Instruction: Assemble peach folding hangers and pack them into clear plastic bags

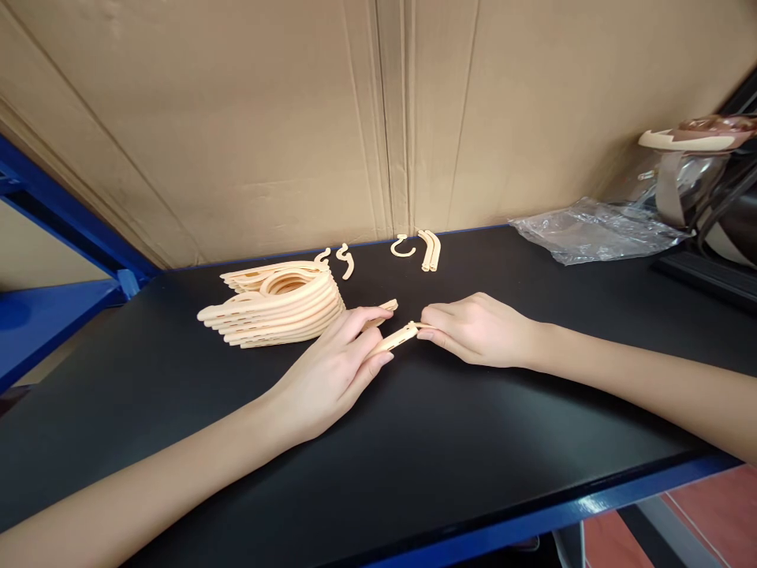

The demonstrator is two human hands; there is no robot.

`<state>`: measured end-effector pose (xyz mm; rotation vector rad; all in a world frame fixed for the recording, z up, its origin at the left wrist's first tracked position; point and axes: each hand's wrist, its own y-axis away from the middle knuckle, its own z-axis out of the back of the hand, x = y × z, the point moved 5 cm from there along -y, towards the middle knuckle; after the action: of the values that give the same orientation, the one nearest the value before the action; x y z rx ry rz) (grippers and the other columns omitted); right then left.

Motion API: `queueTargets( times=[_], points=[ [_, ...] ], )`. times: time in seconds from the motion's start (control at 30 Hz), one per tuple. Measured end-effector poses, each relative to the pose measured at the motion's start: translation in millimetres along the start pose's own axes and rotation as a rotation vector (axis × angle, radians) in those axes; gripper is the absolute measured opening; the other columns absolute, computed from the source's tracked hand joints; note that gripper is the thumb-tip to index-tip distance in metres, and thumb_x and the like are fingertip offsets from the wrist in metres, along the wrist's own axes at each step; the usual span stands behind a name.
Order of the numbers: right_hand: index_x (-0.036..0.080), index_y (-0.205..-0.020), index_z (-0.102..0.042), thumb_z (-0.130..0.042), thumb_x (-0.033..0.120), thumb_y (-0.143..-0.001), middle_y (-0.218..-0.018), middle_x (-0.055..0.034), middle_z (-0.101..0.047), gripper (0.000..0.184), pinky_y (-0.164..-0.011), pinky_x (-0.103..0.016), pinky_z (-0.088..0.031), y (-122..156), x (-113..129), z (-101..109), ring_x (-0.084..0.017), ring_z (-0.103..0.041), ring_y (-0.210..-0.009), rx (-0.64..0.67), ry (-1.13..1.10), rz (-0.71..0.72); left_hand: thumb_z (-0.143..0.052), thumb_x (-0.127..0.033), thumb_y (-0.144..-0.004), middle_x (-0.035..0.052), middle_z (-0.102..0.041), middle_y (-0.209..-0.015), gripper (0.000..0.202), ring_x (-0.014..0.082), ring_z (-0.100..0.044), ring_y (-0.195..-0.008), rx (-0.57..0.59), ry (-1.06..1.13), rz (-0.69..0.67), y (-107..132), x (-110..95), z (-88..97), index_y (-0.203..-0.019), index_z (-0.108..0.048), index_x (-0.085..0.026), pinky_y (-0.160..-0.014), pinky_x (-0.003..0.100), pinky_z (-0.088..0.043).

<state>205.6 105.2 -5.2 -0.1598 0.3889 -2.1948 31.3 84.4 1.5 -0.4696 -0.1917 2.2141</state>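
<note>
The left hand (331,371) and the right hand (479,330) meet near the middle of the matte black surface (414,457), both pinching the same slim peach-coloured plastic hanger piece (395,339); the left fingers close round its nearer length, with a second slim arm of the same peach plastic (387,306) showing just beyond the left fingertips; the right thumb and forefinger nip the far tip; neither hand is spread.

By the look of it the piece is light, stiff and smooth; such thin moulded plastic probably flexes a little and could snap or slip if squeezed at the tip, so the thicker middle seems the safer place to take hold.

Just left of the hands lies a neat stack of peach plastic hangers (275,308), touching the surface and apart from the fingers; behind it, near the corrugated brown cardboard wall (296,118), lie small loose peach plastic hooks (344,259), one curled hook (402,248) and a pair of short curved peach strips (430,250).

At the far right sits a crumpled clear plastic bag (591,230); whether anything lies inside it cannot be told; beyond it stands a clear plastic holder (691,173) whose contents are blurred.
</note>
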Motion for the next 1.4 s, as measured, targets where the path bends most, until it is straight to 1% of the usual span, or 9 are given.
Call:
queueTargets(
  times=[0.13,0.27,0.33,0.53,0.7,0.8,0.9,1.13,1.4],
  points=[
    [0.016,-0.078,-0.052,-0.021,0.04,-0.103,-0.064,-0.0003,-0.053,0.047,-0.045,-0.027,-0.017,0.9,3.9,-0.3,-0.011,-0.04,-0.048,-0.014,0.145,0.049,-0.039,-0.027,-0.101,0.0111,-0.047,-0.137,0.024,0.0236,-0.045,-0.129,0.007,-0.002,-0.018,-0.6,-0.8,-0.6,-0.11,-0.059,-0.017,-0.107,0.04,-0.043],
    [0.015,-0.078,-0.053,-0.022,0.039,-0.103,-0.065,-0.0001,-0.053,0.047,-0.045,-0.027,-0.018,1.3,11.3,0.9,-0.01,-0.042,-0.049,-0.045,0.163,0.117,-0.039,-0.025,-0.101,0.0121,-0.051,-0.132,0.024,0.0233,-0.047,-0.127,-0.011,-0.006,-0.07,-0.9,-4.3,0.8,-0.109,-0.059,-0.015,-0.105,0.038,-0.044],
    [0.016,-0.078,-0.053,-0.022,0.04,-0.103,-0.064,0.0001,-0.053,0.047,-0.045,-0.027,-0.018,0.9,12.6,1.6,-0.01,-0.042,-0.049,-0.049,0.152,0.11,-0.039,-0.024,-0.101,0.0123,-0.052,-0.13,0.024,0.0229,-0.048,-0.126,-0.009,-0.005,-0.08,-0.6,-4.8,1.1,-0.109,-0.059,-0.015,-0.104,0.037,-0.044],
    [0.017,-0.076,-0.051,-0.027,0.045,-0.102,-0.066,0.0008,-0.053,0.045,-0.046,-0.025,-0.019,-2.1,6.9,0.4,-0.01,-0.04,-0.05,0.013,-0.009,0.04,-0.04,-0.025,-0.101,0.0115,-0.05,-0.131,0.022,0.0229,-0.047,-0.126,0.011,-0.005,-0.066,-0.3,-2.8,-0.5,-0.106,-0.06,-0.016,-0.105,0.038,-0.043],
    [0.018,-0.074,-0.048,-0.035,0.051,-0.099,-0.063,0.0033,-0.051,0.044,-0.048,-0.023,-0.022,-2.4,-2.7,-1.5,-0.008,-0.036,-0.05,0.019,-0.178,-0.025,-0.041,-0.025,-0.1,0.0115,-0.05,-0.131,0.022,0.022,-0.048,-0.125,0.006,-0.005,-0.064,-1.6,-3.3,-1.1,-0.1,-0.06,-0.015,-0.105,0.036,-0.042],
    [0.018,-0.072,-0.047,-0.037,0.054,-0.097,-0.062,0.004,-0.05,0.045,-0.049,-0.023,-0.023,-1.5,-6.1,-2.7,-0.008,-0.035,-0.049,0.033,-0.219,-0.057,-0.041,-0.024,-0.1,0.011,-0.049,-0.132,0.021,0.0207,-0.047,-0.126,0.008,0.004,-0.052,-2.1,-2.6,-1.8,-0.099,-0.06,-0.014,-0.106,0.034,-0.041],
    [0.018,-0.071,-0.045,-0.037,0.053,-0.098,-0.061,0.0045,-0.048,0.044,-0.049,-0.023,-0.022,-0.8,-6.2,-3.1,-0.008,-0.033,-0.049,0.05,-0.235,-0.07,-0.043,-0.025,-0.1,0.0103,-0.048,-0.133,0.02,0.0202,-0.046,-0.127,0.011,0.024,-0.039,-1.7,-1.4,-2.3,-0.1,-0.059,-0.015,-0.107,0.033,-0.039],
    [0.018,-0.071,-0.045,-0.033,0.052,-0.099,-0.06,0.004,-0.047,0.046,-0.048,-0.023,-0.022,-1.2,-3.7,-4.1,-0.008,-0.03,-0.048,0.057,-0.206,-0.065,-0.042,-0.028,-0.101,0.0088,-0.047,-0.135,0.021,0.0206,-0.044,-0.129,0.038,0.046,-0.012,-1.2,1.0,-3.0,-0.1,-0.059,-0.017,-0.107,0.035,-0.039],
    [0.017,-0.074,-0.05,-0.021,0.053,-0.1,-0.062,0.0017,-0.052,0.052,-0.047,-0.024,-0.017,-0.1,-0.1,-4.0,-0.01,-0.031,-0.047,0.06,-0.03,-0.024,-0.04,-0.029,-0.101,0.0088,-0.046,-0.136,0.024,0.0201,-0.042,-0.131,0.062,0.044,-0.01,-1.7,1.4,-4.5,-0.096,-0.06,-0.016,-0.109,0.034,-0.036]
  ],
)
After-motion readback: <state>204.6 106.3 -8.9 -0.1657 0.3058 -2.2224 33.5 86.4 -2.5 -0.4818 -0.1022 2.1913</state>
